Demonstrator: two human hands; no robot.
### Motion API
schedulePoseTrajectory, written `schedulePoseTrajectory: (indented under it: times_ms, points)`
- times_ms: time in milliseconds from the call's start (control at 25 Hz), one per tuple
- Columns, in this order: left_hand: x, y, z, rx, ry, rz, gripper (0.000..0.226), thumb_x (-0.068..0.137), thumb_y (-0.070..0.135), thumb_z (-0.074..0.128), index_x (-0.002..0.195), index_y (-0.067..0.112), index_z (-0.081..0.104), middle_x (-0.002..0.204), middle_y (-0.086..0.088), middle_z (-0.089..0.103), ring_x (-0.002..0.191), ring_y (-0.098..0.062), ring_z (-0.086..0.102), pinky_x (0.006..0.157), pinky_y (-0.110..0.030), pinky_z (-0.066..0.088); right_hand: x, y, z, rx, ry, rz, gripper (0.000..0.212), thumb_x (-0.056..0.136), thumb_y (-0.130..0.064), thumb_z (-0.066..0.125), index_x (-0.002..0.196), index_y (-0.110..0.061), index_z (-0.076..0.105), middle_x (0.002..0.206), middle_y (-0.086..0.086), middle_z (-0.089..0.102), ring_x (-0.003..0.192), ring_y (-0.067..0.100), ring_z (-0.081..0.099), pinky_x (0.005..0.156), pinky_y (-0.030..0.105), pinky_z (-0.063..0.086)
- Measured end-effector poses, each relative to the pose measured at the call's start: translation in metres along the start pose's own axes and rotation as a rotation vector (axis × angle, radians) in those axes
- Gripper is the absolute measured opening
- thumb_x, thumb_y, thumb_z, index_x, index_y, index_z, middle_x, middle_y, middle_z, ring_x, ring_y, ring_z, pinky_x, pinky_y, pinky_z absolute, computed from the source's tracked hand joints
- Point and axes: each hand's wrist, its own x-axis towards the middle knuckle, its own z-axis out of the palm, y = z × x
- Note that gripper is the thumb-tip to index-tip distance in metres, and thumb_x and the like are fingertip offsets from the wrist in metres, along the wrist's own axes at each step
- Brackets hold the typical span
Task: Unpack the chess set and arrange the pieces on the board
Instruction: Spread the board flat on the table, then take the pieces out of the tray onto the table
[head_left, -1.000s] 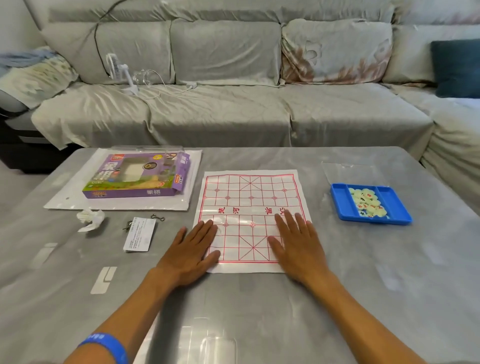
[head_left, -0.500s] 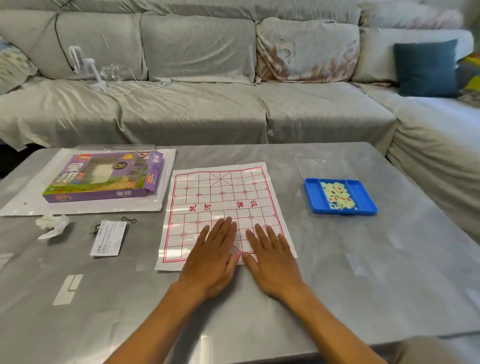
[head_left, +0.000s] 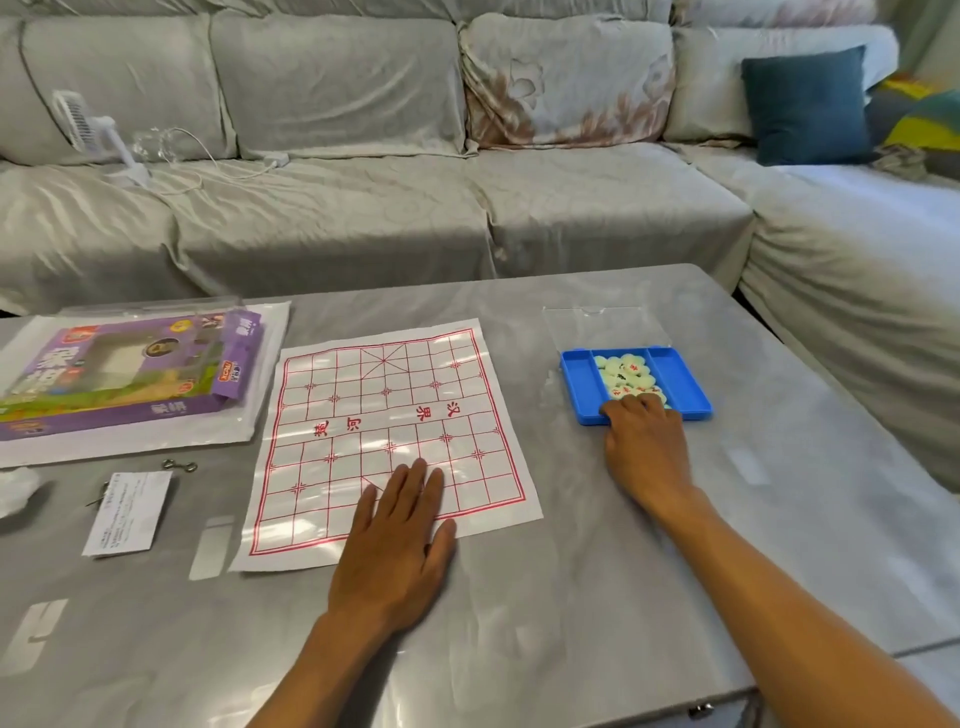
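Observation:
A white paper chess board (head_left: 384, 415) with a red grid and red characters lies flat in the middle of the grey table. My left hand (head_left: 397, 535) rests palm down on its near edge, fingers together. To the right stands a blue tray (head_left: 685, 387) holding several pale round chess pieces (head_left: 626, 374) with red and dark marks. My right hand (head_left: 647, 447) reaches over the tray's near rim, its fingertips among the nearest pieces; whether they pinch one is hidden.
A clear lid (head_left: 605, 325) lies just behind the tray. The purple chess box (head_left: 130, 374) sits on a plastic sheet at the left, with a paper slip (head_left: 130, 512) and small metal hooks (head_left: 179, 465) nearer me. A grey sofa (head_left: 363, 208) runs behind the table.
My right hand left the board and moved right to the blue tray. My left hand stayed on the board's near edge. The view swung right.

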Motion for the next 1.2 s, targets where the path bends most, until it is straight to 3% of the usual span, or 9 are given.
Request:
schedulePoseTrajectory:
  times_ms: [160, 360, 480, 600, 760, 840, 1040, 1200]
  points:
    - [0.002, -0.003, 0.005, -0.011, 0.031, 0.011, 0.079, 0.074, 0.071, -0.029, 0.144, 0.037, -0.02, 0.154, 0.013, -0.023, 0.143, -0.01, -0.021, 0.118, -0.038, -0.011, -0.028, 0.006, 0.001, -0.026, 0.099, -0.073, 0.024, 0.084, -0.01, 0.063, 0.103, -0.022, 0.07, 0.103, 0.0, 0.069, 0.105, 0.026, 0.052, 0.086, 0.041, 0.038]
    - [0.003, -0.004, 0.005, 0.029, 0.034, 0.018, 0.081, 0.076, 0.069, -0.024, 0.149, 0.034, -0.015, 0.154, 0.012, -0.024, 0.143, -0.011, -0.021, 0.118, -0.037, -0.011, -0.03, 0.012, -0.032, 0.088, 0.082, -0.005, 0.031, 0.088, -0.017, 0.051, 0.116, -0.022, 0.064, 0.109, 0.001, 0.068, 0.094, 0.024, 0.059, 0.078, 0.036, 0.039]
    - [0.003, -0.003, 0.004, 0.035, 0.025, 0.01, 0.078, 0.076, 0.068, -0.023, 0.147, 0.034, -0.019, 0.154, 0.011, -0.025, 0.142, -0.011, -0.023, 0.118, -0.037, -0.012, -0.011, 0.029, -0.035, 0.192, -0.003, 0.121, 0.026, 0.091, -0.025, 0.05, 0.114, -0.021, 0.062, 0.109, 0.003, 0.066, 0.093, 0.022, 0.059, 0.067, 0.032, 0.042]
    - [0.003, -0.004, 0.004, 0.0, 0.03, 0.01, 0.083, 0.074, 0.071, -0.026, 0.148, 0.034, -0.015, 0.154, 0.011, -0.022, 0.143, -0.011, -0.02, 0.117, -0.038, -0.011, 0.01, 0.029, -0.031, 0.12, -0.208, 0.149, 0.03, 0.09, -0.031, 0.056, 0.116, -0.018, 0.062, 0.114, 0.006, 0.061, 0.097, 0.024, 0.058, 0.069, 0.033, 0.045]
    - [0.002, -0.003, 0.002, 0.01, 0.021, 0.006, 0.08, 0.069, 0.071, -0.032, 0.142, 0.037, -0.024, 0.153, 0.012, -0.026, 0.142, -0.01, -0.023, 0.118, -0.038, -0.012, 0.031, 0.022, -0.03, 0.138, -0.236, 0.17, 0.019, 0.084, -0.005, 0.059, 0.099, -0.011, 0.068, 0.105, 0.009, 0.065, 0.087, 0.024, 0.058, 0.067, 0.033, 0.049]
    - [0.003, -0.002, 0.002, -0.001, 0.017, 0.006, 0.081, 0.068, 0.072, -0.033, 0.14, 0.037, -0.025, 0.153, 0.012, -0.026, 0.142, -0.01, -0.023, 0.118, -0.038, -0.011, 0.032, 0.023, -0.027, 0.161, -0.197, 0.163, 0.021, 0.083, -0.001, 0.061, 0.099, -0.011, 0.071, 0.106, 0.008, 0.066, 0.091, 0.023, 0.06, 0.066, 0.028, 0.044]
    - [0.003, -0.002, 0.002, 0.012, 0.005, 0.007, 0.081, 0.066, 0.071, -0.034, 0.139, 0.037, -0.028, 0.153, 0.012, -0.027, 0.142, -0.01, -0.024, 0.119, -0.039, -0.009, 0.033, 0.029, -0.032, 0.355, -0.185, 0.233, 0.016, 0.079, -0.01, 0.073, 0.094, -0.014, 0.073, 0.106, 0.004, 0.068, 0.1, 0.017, 0.059, 0.074, 0.029, 0.05]
    - [0.002, -0.002, 0.0, 0.0, 0.005, 0.011, 0.091, 0.068, 0.072, -0.032, 0.149, 0.034, -0.015, 0.155, 0.011, -0.022, 0.144, -0.011, -0.02, 0.12, -0.04, -0.007, 0.011, 0.013, -0.062, 0.716, -0.123, 0.266, 0.015, 0.075, -0.01, 0.075, 0.088, -0.017, 0.071, 0.089, -0.002, 0.069, 0.082, 0.014, 0.066, 0.071, 0.034, 0.058]
